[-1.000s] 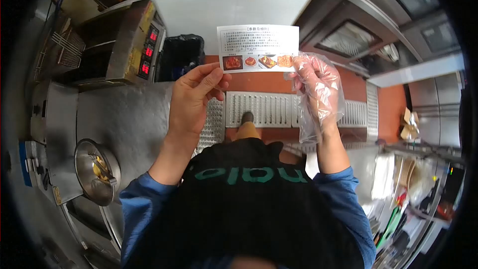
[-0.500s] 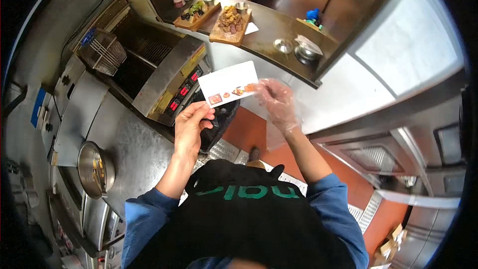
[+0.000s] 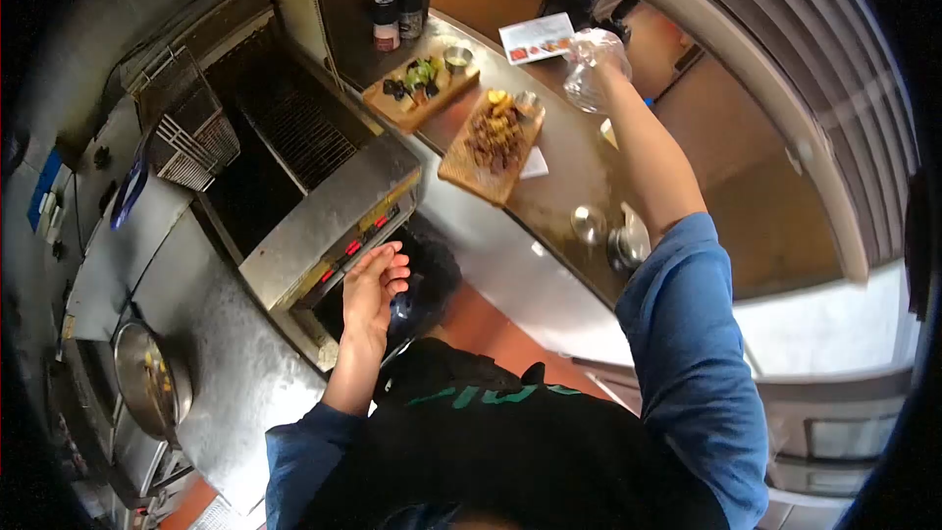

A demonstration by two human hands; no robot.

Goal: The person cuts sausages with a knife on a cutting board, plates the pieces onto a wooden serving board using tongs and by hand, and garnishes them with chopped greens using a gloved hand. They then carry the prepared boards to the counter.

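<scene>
My right hand (image 3: 599, 51), in a clear plastic glove, reaches far out over the pass counter (image 3: 549, 198). It grips the right end of a white card (image 3: 535, 37) printed with small food pictures. Bare and with loosely bent fingers, my left hand (image 3: 371, 287) is held in front of the fryer's control panel (image 3: 355, 247) and holds nothing. On the counter, short of the card, lie two wooden boards: one (image 3: 453, 177) bears a heap of browned food and a small metal cup (image 3: 527, 104), the other (image 3: 410, 120) greens, dark pieces and another metal cup (image 3: 457, 59).
Two dark-topped jars (image 3: 386, 24) stand behind the boards. A metal lid (image 3: 589, 224) and a metal pot (image 3: 629, 243) sit at the counter's near right. A fryer basket (image 3: 191, 132) hangs at left, above a steel pan (image 3: 147, 383). A black-lined bin (image 3: 432, 270) is below.
My left hand has let go of the card and stays low. My right hand has carried the card forward and up over the counter, past the boards. The view has turned toward the counter.
</scene>
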